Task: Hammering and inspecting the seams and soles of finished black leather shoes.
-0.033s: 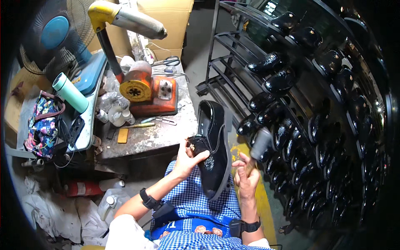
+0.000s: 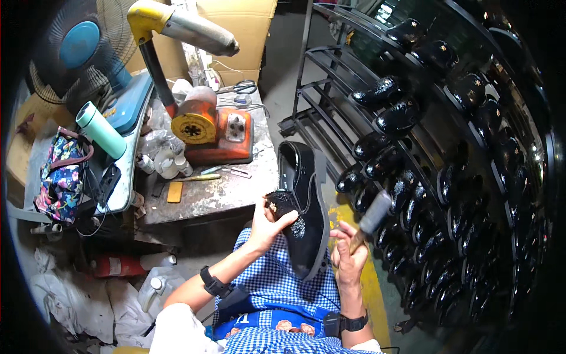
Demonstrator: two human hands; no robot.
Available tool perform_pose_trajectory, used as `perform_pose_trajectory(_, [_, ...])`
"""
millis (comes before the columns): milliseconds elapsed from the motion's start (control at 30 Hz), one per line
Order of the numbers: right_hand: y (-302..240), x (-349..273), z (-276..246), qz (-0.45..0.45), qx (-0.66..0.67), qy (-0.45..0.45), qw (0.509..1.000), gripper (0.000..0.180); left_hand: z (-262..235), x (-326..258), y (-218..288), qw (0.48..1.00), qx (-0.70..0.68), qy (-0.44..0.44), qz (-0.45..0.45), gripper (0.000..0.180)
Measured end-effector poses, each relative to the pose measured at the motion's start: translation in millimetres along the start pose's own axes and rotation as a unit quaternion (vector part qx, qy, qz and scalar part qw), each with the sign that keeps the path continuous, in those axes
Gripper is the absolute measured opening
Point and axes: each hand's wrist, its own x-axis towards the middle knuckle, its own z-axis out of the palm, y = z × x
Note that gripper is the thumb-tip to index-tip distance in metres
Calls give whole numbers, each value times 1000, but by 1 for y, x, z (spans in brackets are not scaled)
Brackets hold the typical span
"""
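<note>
A black shoe [image 2: 303, 236] hangs in the air just off the near right corner of the table [image 2: 218, 197], its toe pointing back toward the wearer and its heel end away. The left hand [image 2: 264, 229] pinches it at the side of the opening, beside a gold ornament: the thumb presses on the upper and the curled fingers grip the edge, though their tips are partly hidden. The right hand [image 2: 349, 259] closes around the handle of a hammer-like tool [image 2: 375, 213], its index finger looking less tightly bent; the grey cylindrical head stands up, apart from the shoe.

The left hand has the shoe by one side only, so a knock on the far side could well twist it loose, and the toe would then likely drop onto the blue checked apron [image 2: 259, 280]. A careless swing of the tool might catch the left thumb or scuff the glossy patch beside it. Swung outward, its head could hit the shiny black shoes [image 2: 398, 115] crowding the rack [image 2: 306, 88].

On the table, an orange machine [image 2: 236, 141] sits toward the right edge, with scissors [image 2: 243, 87] by the far edge. Slim tools [image 2: 203, 177] lie nearer the front, and a yellow block [image 2: 174, 192] rests close to the near edge, where a trailing sleeve could perhaps sweep it off.
</note>
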Motion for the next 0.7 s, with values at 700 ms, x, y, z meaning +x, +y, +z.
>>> perform_pose_trajectory(700, [97, -9, -16, -131, -298, 132, 936, 23, -37, 203, 52, 940, -311, 75, 120, 42])
